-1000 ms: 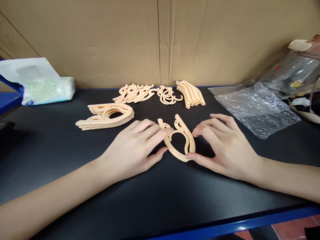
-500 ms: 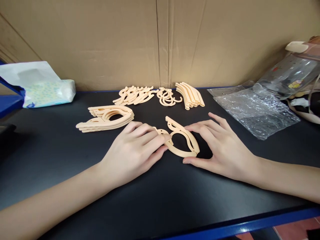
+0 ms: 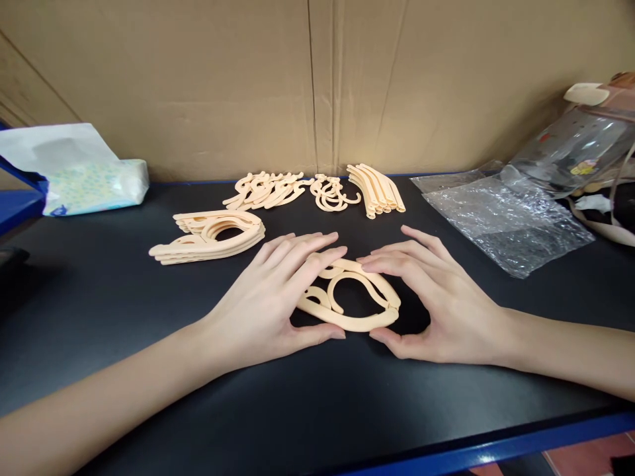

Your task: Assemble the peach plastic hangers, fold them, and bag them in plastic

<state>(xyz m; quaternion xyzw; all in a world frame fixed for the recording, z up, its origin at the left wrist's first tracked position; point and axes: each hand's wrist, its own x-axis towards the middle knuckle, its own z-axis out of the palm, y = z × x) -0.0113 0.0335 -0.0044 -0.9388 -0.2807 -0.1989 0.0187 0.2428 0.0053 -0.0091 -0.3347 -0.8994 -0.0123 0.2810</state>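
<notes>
Well, cardboard [image 3: 223, 79] backs the black tabletop [image 3: 297, 410] beneath the hanger [image 3: 358, 323].

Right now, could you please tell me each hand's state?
Left hand: open, spread around the beige hanger.
Right hand: curved around it too; grip cannot be told.

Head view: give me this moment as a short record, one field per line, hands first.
Left hand: thumb and fingers spread about the left part; firmness of hold unclear
Right hand: fingers at the far side, thumb at the near edge; firmness unclear
Between hands: beige folded hanger, its left end partly covered
Left of it: stack of similar hangers
Behind: loose beige pieces
Far left: tissue pack
Far right: clear plastic bag, bottle
</notes>
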